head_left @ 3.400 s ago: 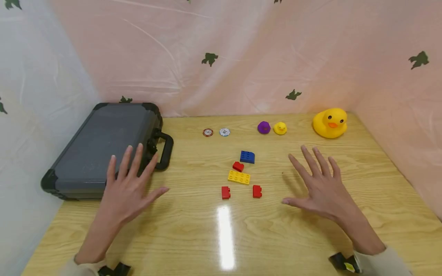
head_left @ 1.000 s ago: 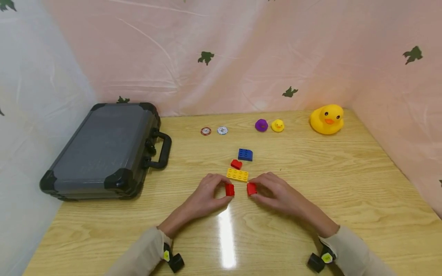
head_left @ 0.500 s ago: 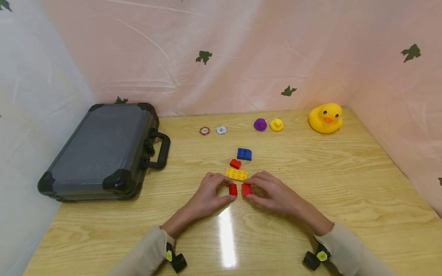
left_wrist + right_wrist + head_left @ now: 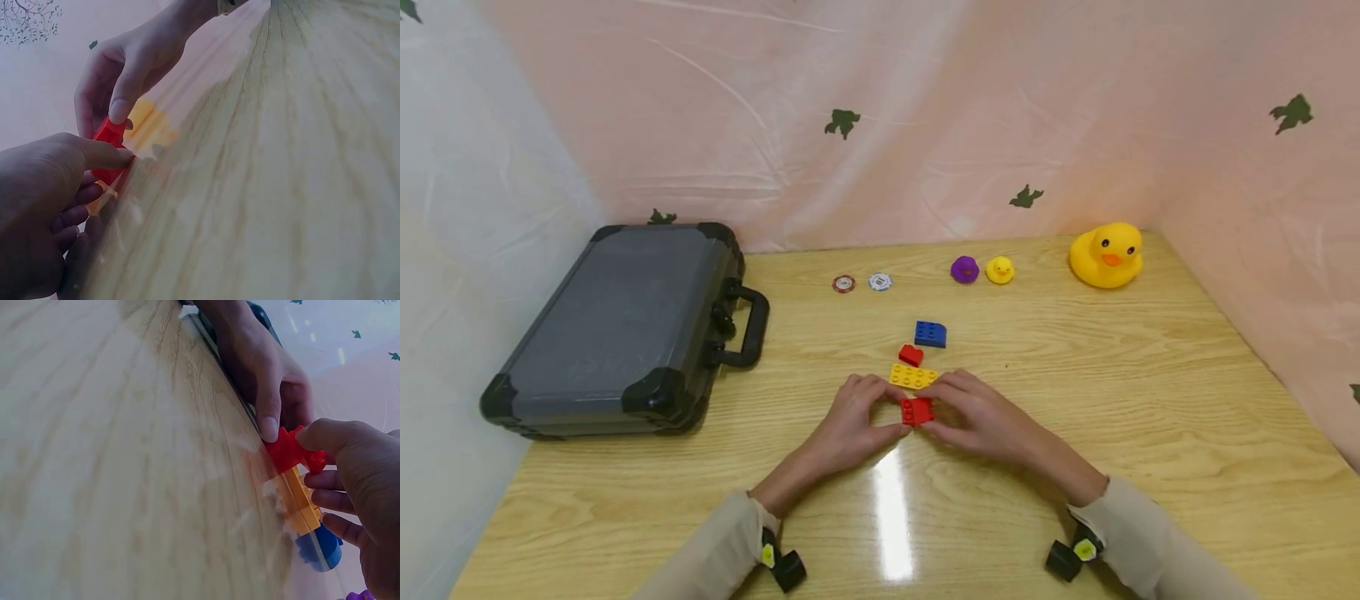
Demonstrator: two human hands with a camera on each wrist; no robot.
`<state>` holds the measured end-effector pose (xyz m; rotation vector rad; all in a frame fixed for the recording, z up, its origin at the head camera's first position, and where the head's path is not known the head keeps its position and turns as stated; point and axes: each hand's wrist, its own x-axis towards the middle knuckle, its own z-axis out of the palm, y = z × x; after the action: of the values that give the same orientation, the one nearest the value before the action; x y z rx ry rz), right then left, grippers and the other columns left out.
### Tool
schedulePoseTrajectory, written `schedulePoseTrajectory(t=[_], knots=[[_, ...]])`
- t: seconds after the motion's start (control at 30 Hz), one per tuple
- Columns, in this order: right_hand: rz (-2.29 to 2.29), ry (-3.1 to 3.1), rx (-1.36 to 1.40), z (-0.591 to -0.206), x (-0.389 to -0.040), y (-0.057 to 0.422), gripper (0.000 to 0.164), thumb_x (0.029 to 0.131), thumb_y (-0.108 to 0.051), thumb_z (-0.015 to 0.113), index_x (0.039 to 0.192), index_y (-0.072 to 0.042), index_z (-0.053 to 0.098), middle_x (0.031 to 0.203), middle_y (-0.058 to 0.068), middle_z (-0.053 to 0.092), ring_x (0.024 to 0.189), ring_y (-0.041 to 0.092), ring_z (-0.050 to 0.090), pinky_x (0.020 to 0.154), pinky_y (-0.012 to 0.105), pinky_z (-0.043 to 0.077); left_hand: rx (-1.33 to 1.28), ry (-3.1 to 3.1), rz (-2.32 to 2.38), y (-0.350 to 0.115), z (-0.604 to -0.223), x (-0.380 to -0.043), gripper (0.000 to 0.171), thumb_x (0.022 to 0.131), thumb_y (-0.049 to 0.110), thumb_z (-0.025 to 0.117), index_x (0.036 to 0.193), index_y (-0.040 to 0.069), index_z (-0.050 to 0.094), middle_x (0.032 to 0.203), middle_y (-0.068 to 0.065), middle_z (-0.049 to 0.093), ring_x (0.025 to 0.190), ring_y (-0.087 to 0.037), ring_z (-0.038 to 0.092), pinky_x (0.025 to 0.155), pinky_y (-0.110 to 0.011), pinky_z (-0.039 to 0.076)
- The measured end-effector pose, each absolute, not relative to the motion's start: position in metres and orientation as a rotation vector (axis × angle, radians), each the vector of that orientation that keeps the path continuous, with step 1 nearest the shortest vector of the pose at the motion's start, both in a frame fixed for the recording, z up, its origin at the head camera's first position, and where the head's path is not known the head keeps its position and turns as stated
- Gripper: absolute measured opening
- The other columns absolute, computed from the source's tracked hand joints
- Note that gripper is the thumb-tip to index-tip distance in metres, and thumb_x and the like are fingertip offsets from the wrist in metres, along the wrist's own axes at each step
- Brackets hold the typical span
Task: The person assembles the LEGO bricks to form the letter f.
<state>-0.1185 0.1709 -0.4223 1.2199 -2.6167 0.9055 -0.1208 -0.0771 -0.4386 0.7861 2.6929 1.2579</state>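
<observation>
Low over the wooden table, my left hand (image 4: 853, 425) pinches a small red toy brick (image 4: 907, 412) between thumb and fingertips, its studs facing up. A second red brick (image 4: 923, 410) is pinched by my right hand (image 4: 992, 417); it is turned on its side and overlaps the first one's edge. In the right wrist view, the left hand's brick (image 4: 282, 454) is low against the table, with the other leaning above it. Just beyond the fingertips lies a yellow eight-stud brick (image 4: 913, 377). Behind it are a small red brick (image 4: 912, 355) and a blue brick (image 4: 930, 334).
A grey hard case (image 4: 617, 317) with a black handle (image 4: 752, 327) lies at the left. Along the back are a red poker chip (image 4: 844, 284), a white poker chip (image 4: 880, 282), a purple duck (image 4: 965, 269), a small yellow duck (image 4: 1000, 270) and a large yellow duck (image 4: 1106, 255).
Both hands, first spread apart above the table, came inward and each took a red brick. Since then the gap between the bricks has closed, the right one moving left onto the other.
</observation>
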Motion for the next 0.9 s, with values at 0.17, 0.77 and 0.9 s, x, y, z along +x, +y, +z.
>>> schedulePoseTrajectory(t=[0.17, 0.77, 0.9], knots=[[0.88, -2.614, 1.215, -0.422, -0.119, 0.168, 0.04, 0.09, -0.02, 0.082, 0.125, -0.006, 0.07, 0.123, 0.005, 0.068, 0.115, 0.023, 0.06, 0.097, 0.043, 0.052, 0.795, 2.697, 1.247, -0.077, -0.438, -0.121, 0.033, 0.086, 0.02, 0.084, 0.115, 0.01, 0.072, 0.116, -0.002, 0.067, 0.107, -0.023, 0.049, 0.096, -0.046, 0.039], [0.988, -2.6, 1.184, -0.423, -0.121, 0.158, 0.035, 0.091, -0.022, 0.081, 0.12, -0.009, 0.066, 0.118, 0.002, 0.066, 0.111, 0.017, 0.059, 0.096, 0.041, 0.052, 0.816, 2.71, 1.225, -0.077, -0.439, -0.121, 0.036, 0.085, 0.018, 0.084, 0.117, 0.008, 0.071, 0.117, -0.004, 0.067, 0.107, -0.023, 0.051, 0.097, -0.046, 0.039], [0.995, -2.587, 1.184, -0.424, -0.122, 0.156, 0.035, 0.091, -0.023, 0.082, 0.12, -0.01, 0.068, 0.119, 0.001, 0.065, 0.113, 0.018, 0.058, 0.098, 0.042, 0.051, 0.835, 2.722, 1.218, -0.077, -0.44, -0.122, 0.036, 0.085, 0.018, 0.085, 0.117, 0.008, 0.071, 0.116, -0.004, 0.067, 0.107, -0.024, 0.052, 0.098, -0.047, 0.039]])
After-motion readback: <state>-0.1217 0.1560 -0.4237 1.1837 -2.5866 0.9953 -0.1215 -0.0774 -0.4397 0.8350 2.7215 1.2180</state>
